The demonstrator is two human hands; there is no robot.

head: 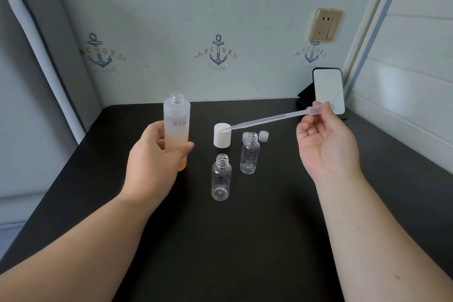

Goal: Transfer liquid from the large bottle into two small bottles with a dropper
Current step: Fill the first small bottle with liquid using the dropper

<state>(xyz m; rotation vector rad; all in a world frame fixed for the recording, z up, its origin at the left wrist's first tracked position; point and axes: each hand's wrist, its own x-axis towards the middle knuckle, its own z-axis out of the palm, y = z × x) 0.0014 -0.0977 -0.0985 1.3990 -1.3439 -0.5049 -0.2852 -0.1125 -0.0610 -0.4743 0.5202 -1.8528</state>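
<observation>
Although both small bottles look empty, everything needed is uncapped and laid out on the black table point(245, 240), so the transfer itself appears not to have begun: no liquid shows in the stem of the dropper point(267, 119), and every draw and both fills seem to be left. The large bottle point(177, 127) stands upright left of centre, its threaded mouth open, orange-tinted liquid filling its lower part; the left hand point(154, 157) wraps round its lower half, thumb in front. The right hand point(326, 144), at centre right, pinches the dropper's bulb between thumb and fingertips, palm turned toward the camera. The dropper's long axis runs nearly level across the middle of the frame, sloping slightly down to the left, with its tip pointing left and showing in front of the white cap point(221, 136); whether it touches the cap I cannot tell. The near small bottle point(221, 179) stands below the cap, the far small bottle point(250, 153) just to its upper right, with two clear little caps point(263, 136) behind.
</observation>
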